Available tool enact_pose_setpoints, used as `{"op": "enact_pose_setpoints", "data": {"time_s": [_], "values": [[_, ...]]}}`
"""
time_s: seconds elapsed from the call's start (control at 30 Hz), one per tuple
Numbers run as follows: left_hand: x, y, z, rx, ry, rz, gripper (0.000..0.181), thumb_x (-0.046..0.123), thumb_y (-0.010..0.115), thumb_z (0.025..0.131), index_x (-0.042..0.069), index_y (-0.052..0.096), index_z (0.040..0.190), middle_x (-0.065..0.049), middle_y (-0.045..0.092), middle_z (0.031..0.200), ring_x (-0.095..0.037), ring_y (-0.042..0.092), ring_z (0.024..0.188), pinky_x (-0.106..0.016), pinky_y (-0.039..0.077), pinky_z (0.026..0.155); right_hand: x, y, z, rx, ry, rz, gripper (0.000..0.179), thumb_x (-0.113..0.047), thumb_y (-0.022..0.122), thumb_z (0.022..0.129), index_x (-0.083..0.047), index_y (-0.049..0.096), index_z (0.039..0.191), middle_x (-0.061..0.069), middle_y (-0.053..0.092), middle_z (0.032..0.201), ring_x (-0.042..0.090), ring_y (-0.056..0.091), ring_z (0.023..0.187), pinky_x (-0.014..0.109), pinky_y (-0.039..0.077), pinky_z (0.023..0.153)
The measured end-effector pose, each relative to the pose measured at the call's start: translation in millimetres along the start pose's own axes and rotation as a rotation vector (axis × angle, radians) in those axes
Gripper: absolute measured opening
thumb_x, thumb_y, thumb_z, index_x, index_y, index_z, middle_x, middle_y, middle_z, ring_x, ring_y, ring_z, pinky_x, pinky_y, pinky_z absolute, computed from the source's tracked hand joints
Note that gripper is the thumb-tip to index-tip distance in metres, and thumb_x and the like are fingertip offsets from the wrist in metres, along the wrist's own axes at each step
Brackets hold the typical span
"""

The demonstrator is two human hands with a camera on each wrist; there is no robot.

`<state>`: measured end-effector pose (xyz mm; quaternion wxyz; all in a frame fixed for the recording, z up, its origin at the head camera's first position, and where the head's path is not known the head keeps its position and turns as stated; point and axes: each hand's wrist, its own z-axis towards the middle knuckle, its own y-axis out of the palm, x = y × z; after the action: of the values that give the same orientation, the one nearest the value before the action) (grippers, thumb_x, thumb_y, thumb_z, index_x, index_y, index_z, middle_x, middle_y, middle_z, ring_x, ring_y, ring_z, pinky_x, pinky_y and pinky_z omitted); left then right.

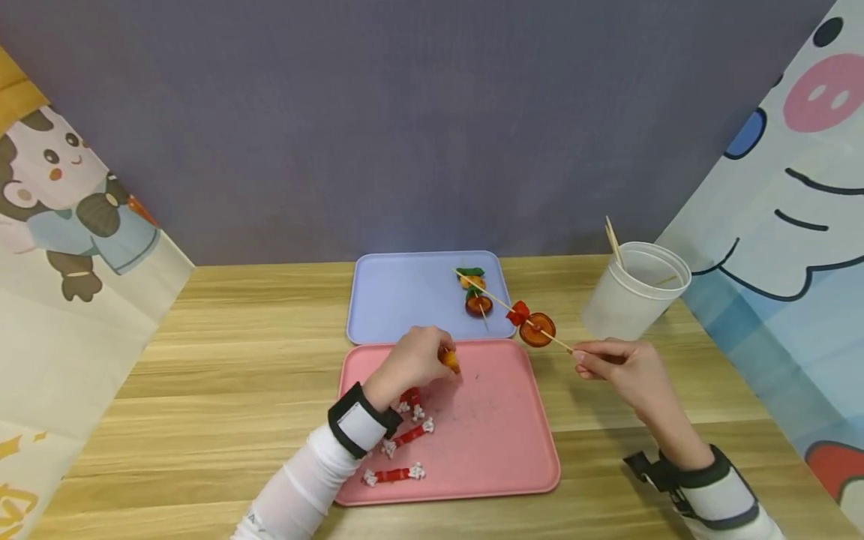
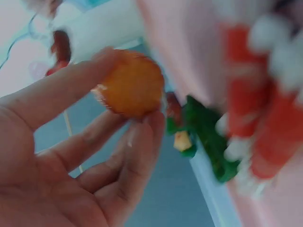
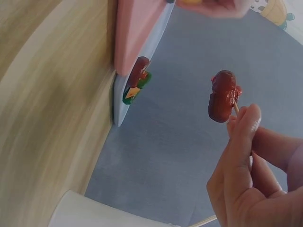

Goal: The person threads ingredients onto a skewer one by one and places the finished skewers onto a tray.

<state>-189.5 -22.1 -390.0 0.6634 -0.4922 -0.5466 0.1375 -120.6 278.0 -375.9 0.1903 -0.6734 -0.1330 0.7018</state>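
Note:
Above the pink tray (image 1: 499,442), my left hand (image 1: 417,356) pinches a round orange food piece (image 2: 135,87) between thumb and fingers. My right hand (image 1: 624,367) grips the lower end of a wooden skewer (image 1: 496,300), which slants up to the left. Threaded on it are a red piece (image 1: 517,313) and a brown, scored sausage-like piece (image 3: 221,97); its tip is bare. On the blue tray (image 1: 398,292) lies a loaded skewer with green, orange and brown pieces (image 1: 478,305). Several red sticks with white knobby ends (image 1: 394,475) lie on the pink tray, partly hidden by my left wrist.
A white tub (image 1: 624,300) with wooden skewers (image 1: 613,240) in it stands at the right, behind my right hand. The blue tray sits behind the pink one on the wooden table (image 1: 256,345). A grey panel (image 1: 418,135) rises at the back, with printed cartoon sheets on both sides.

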Motion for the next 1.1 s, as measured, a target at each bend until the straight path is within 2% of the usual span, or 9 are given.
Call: {"op": "enact_pose_setpoints", "data": {"time_s": [0.07,0.13,0.3,0.47,0.7,0.83,0.97,1.1], "values": [[-3.6,-9.6,0.4,0.044,0.021,-0.102,0.032,0.016,0.077,0.069,0.007,0.070,0.099,-0.003,0.067,0.086,-0.015,0.057,0.077,-0.029,0.051,0.065,-3,1,0.1,-0.004,-0.008,0.013,0.033,-0.017,0.068,0.082,0.012,0.067,0.099,-0.002,0.067,0.074,0.013,0.067,0.067,0.024,0.056,0.061],[-7.5,-20.4,-0.2,0.076,0.049,-0.244,0.034,0.014,0.076,0.070,0.007,0.069,0.103,-0.005,0.069,0.093,-0.016,0.060,0.081,-0.031,0.053,0.070,-6,1,0.2,-0.011,-0.022,0.034,0.034,-0.016,0.068,0.082,0.013,0.066,0.099,-0.002,0.066,0.073,0.013,0.067,0.067,0.025,0.057,0.061],[-18.3,-45.0,-4.2,0.090,0.101,-0.618,0.039,0.010,0.074,0.074,0.003,0.065,0.112,-0.014,0.067,0.102,-0.021,0.064,0.087,-0.032,0.056,0.075,-16,4,0.4,-0.022,-0.065,0.069,0.032,-0.013,0.068,0.081,0.015,0.065,0.098,0.000,0.066,0.073,0.015,0.067,0.066,0.026,0.057,0.061],[-24.9,-66.8,-9.3,0.125,0.128,-0.860,0.040,0.008,0.069,0.079,-0.002,0.060,0.118,-0.015,0.066,0.105,-0.024,0.062,0.094,-0.028,0.054,0.080,-30,5,0.2,-0.003,-0.105,0.067,0.030,-0.011,0.068,0.081,0.013,0.066,0.098,-0.004,0.064,0.071,0.015,0.066,0.065,0.025,0.057,0.060],[-25.5,-82.9,-10.8,0.206,0.129,-1.062,0.042,0.004,0.063,0.084,-0.010,0.053,0.122,-0.003,0.068,0.099,-0.021,0.062,0.096,-0.025,0.050,0.086,-47,9,0.6,-0.007,-0.149,0.104,0.027,-0.009,0.069,0.079,0.012,0.067,0.097,0.004,0.066,0.073,0.016,0.066,0.065,0.026,0.057,0.060],[-23.5,-86.5,-8.2,0.251,0.102,-1.179,0.042,-0.002,0.060,0.084,-0.013,0.050,0.123,-0.003,0.066,0.098,-0.020,0.061,0.095,-0.024,0.050,0.086,-54,11,0.7,-0.019,-0.170,0.165,0.028,-0.008,0.069,0.079,0.015,0.066,0.095,0.004,0.067,0.073,0.016,0.066,0.064,0.026,0.057,0.059],[-20.5,-90.7,-6.4,0.295,0.078,-1.233,0.044,-0.003,0.061,0.083,-0.011,0.049,0.125,-0.005,0.064,0.102,-0.020,0.061,0.096,-0.022,0.050,0.086,-58,11,0.4,-0.005,-0.178,0.161,0.028,-0.009,0.070,0.079,0.014,0.066,0.095,0.004,0.066,0.072,0.016,0.066,0.063,0.026,0.057,0.058],[-19.2,-95.9,-5.9,0.356,0.108,-1.278,0.039,-0.003,0.063,0.081,-0.008,0.056,0.119,-0.006,0.065,0.101,-0.022,0.062,0.095,-0.023,0.051,0.085,-63,11,0.5,0.001,-0.179,0.118,0.027,-0.010,0.069,0.080,0.012,0.068,0.096,0.000,0.065,0.072,0.017,0.066,0.064,0.026,0.057,0.059]]}}
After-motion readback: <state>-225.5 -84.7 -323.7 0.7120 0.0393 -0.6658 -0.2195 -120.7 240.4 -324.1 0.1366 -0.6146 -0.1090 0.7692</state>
